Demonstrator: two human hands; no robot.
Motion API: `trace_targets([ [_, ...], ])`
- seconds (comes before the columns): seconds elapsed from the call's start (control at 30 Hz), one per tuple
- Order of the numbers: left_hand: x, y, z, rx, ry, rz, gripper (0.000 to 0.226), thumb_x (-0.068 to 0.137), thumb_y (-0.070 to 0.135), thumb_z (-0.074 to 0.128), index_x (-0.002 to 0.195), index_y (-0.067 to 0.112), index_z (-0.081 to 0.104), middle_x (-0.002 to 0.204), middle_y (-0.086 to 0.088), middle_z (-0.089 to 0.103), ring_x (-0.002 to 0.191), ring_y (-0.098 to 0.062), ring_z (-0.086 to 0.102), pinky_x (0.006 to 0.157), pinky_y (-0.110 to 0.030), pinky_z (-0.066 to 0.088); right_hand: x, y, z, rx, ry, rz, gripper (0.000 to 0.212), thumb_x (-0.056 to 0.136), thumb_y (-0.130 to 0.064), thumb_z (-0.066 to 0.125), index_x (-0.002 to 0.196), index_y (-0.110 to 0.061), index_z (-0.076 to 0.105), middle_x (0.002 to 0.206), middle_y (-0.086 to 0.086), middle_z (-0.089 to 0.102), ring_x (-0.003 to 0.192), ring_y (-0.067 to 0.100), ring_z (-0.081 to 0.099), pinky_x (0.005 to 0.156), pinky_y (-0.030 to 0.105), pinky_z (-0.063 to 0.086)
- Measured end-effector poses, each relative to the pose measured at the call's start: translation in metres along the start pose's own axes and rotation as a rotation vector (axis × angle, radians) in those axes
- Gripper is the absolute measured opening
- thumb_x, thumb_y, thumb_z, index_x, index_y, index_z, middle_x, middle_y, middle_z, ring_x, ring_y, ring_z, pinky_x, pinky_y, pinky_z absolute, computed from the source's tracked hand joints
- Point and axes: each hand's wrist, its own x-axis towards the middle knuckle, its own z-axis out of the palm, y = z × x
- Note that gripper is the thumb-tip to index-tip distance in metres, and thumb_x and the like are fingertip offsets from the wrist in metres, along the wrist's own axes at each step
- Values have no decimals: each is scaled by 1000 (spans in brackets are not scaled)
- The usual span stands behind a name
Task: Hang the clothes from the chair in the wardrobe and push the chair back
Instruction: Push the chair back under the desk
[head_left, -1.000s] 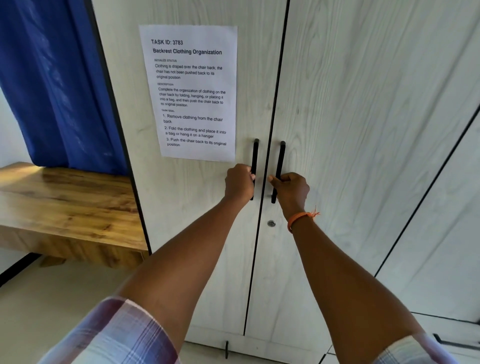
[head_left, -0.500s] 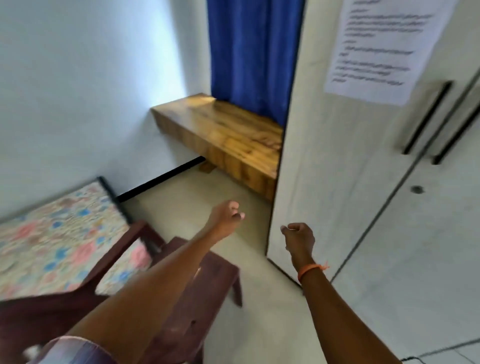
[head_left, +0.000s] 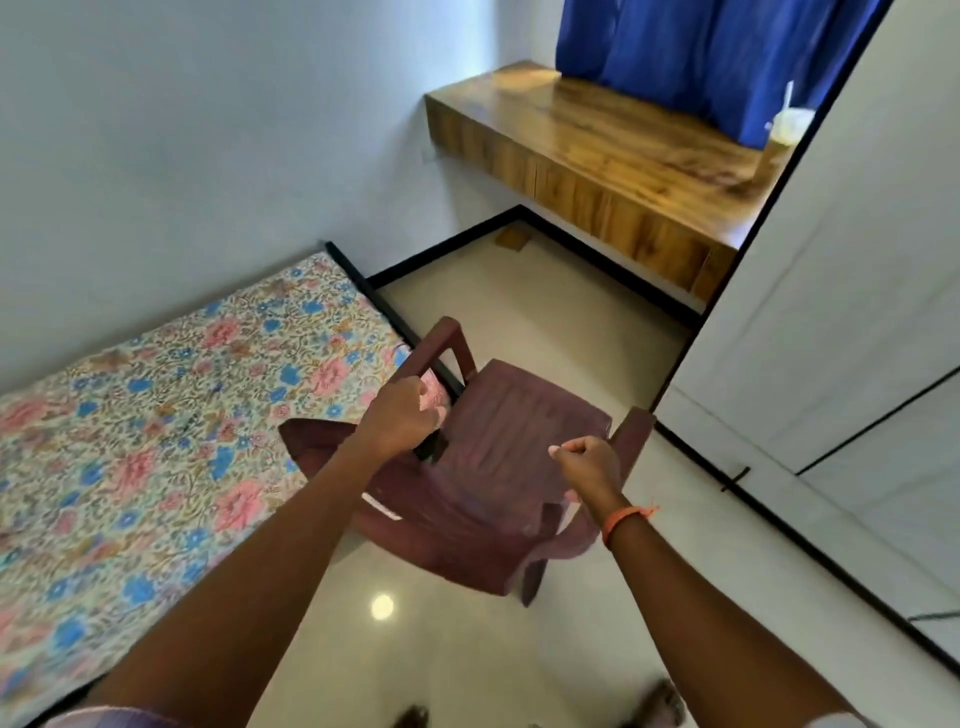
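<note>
No clothing shows on the maroon moulded-plastic armchair (head_left: 498, 457): its seat and what can be seen of its back are bare, and the pale grey laminate wardrobe (head_left: 841, 291) on the right stands with its doors closed. On that evidence I judge the hanging part finished, with only the push-back of the chair left (where the chair belongs is not something this view settles, though the wall-mounted wooden worktop (head_left: 597, 156) under the blue curtain (head_left: 701, 57) looks a likely spot). The chair stands on the glossy cream floor (head_left: 467, 649) between the bed with the floral sheet (head_left: 156, 415) and the wardrobe, near both.

Both arms are stretched forward and down over the chair. The left hand (head_left: 402, 421) hangs at the chair's left armrest with its fingers curled in; whether that grip has closed on the armrest or is merely over it I cannot tell. The right hand (head_left: 589, 460), an orange band at its wrist, hovers above the seat near the right armrest, curled into a loose fist and holding nothing.
</note>
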Motion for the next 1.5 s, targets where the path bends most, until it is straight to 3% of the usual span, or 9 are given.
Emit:
trace_targets([
  [0.1, -7, -59, -6, 95, -34, 8, 29, 91, 31, 61, 106, 7, 57, 109, -20, 63, 102, -37, 59, 87, -45, 48, -39, 8, 46, 13, 70, 81, 22, 85, -25, 73, 70, -13, 62, 75, 4, 65, 68, 17, 60, 48, 23, 49],
  [0.23, -19, -108, -2, 226, -95, 12, 33, 91, 36, 58, 117, 15, 57, 123, -10, 60, 121, -34, 52, 107, -63, 31, -82, 18, 78, -7, 97, 150, 23, 81, -24, 76, 67, -10, 64, 62, 3, 61, 64, 21, 61, 57, 23, 46],
  [0.4, -21, -142, 22, 296, -143, 17, 45, 93, 41, 56, 129, 13, 53, 139, -13, 52, 140, -34, 33, 116, -59, 15, -117, 32, 91, 84, 159, 358, 30, 71, -25, 83, 83, -12, 59, 88, 7, 63, 82, 26, 64, 57, 36, 54],
  [0.53, -30, -146, 27, 136, 45, -73, 78, 94, 39, 59, 154, 9, 20, 161, -27, -3, 149, -43, -8, 119, -56, 1, -123, 25, 93, 569, -9, 590, 34, 89, 4, 63, 121, -1, 54, 117, 17, 65, 88, 31, 66, 65, 48, 58],
  [0.67, -23, -147, 16, -455, 154, -272, 102, 91, 12, 69, 152, -4, -12, 154, -33, -25, 146, -51, 9, 117, -46, 29, -120, 24, 93, 667, 116, 648, 38, 87, 15, 59, 123, 5, 54, 101, 19, 63, 78, 30, 63, 43, 31, 53],
  [0.73, -18, -147, 13, -567, 192, -320, 98, 92, 5, 65, 151, -6, -13, 158, -31, -16, 146, -47, 18, 113, -41, 32, -119, 25, 93, 684, 143, 670, 42, 84, 17, 61, 124, 5, 54, 96, 20, 63, 71, 29, 62, 32, 25, 46],
  [1.0, 13, -107, 23, -741, 221, -297, 106, 85, -7, 65, 153, 4, -15, 152, -28, 23, 129, -37, 47, 100, -32, 44, -68, 24, 56, 667, 256, 646, 52, 76, 16, 69, 124, 4, 53, 117, 25, 64, 82, 34, 68, 40, 29, 51],
  [1.27, 62, -56, 54, -1012, 109, -507, 74, 73, -13, 73, 128, 5, 26, 123, -18, 47, 101, -24, 55, 86, -32, 51, 5, 16, -18, 510, 202, 606, 26, 80, 14, 67, 103, 5, 60, 93, 21, 63, 70, 28, 61, 53, 33, 50],
  [1.5, 105, 1, 80, -1025, 176, -701, 71, 72, -4, 77, 132, 0, 39, 126, -19, 53, 96, -27, 59, 78, -33, 55, 91, 1, -82, 369, 103, 582, 36, 78, 10, 71, 113, 7, 61, 91, 20, 68, 72, 27, 67, 52, 30, 52],
])
